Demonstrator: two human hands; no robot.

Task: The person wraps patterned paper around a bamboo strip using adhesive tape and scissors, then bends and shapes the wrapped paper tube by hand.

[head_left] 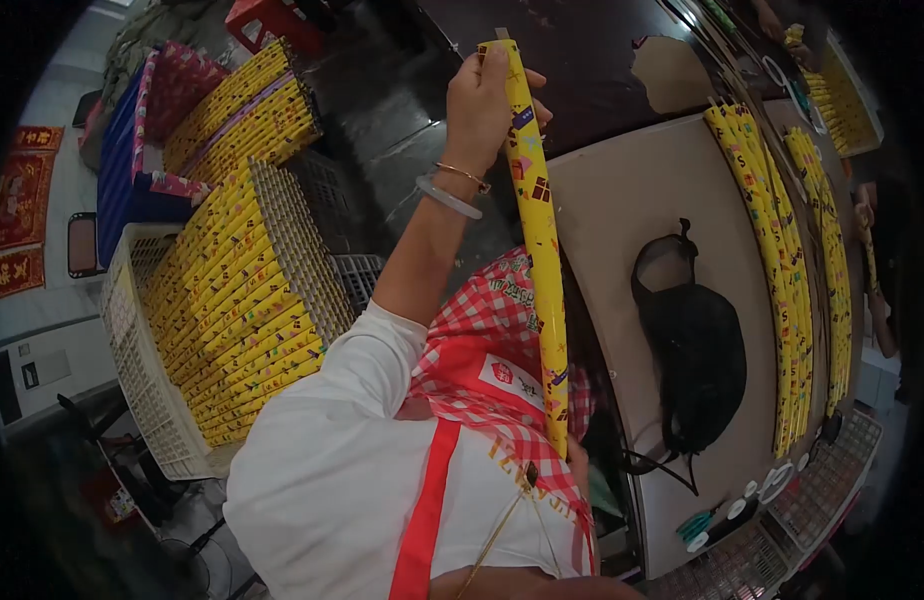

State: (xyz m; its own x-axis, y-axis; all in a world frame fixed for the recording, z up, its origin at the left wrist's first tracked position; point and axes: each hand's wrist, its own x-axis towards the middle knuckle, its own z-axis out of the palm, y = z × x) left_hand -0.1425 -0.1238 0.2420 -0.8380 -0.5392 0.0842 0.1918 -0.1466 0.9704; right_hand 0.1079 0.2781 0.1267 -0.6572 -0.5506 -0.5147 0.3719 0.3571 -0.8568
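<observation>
My left hand (487, 105) is closed around the upper end of a long yellow roll of wrapping paper (537, 220). Gift and letter patterns cover the paper, and a bit of brown card sticks out at its top. The roll stretches down in front of my red checked apron (482, 345) to my chest. Beside its lower end a little of my right hand or arm (578, 465) shows; the fingers are hidden, so their grip cannot be made out. A bangle and a thin bracelet sit on my left wrist.
A table (602, 210) on the right carries a black bag (697, 350), more yellow rolls (767, 270), tape rolls and teal-handled scissors (697, 527). At left, a white crate (147, 400) is packed with stacked rolls (237, 310). Another person (887, 260) is at the far right.
</observation>
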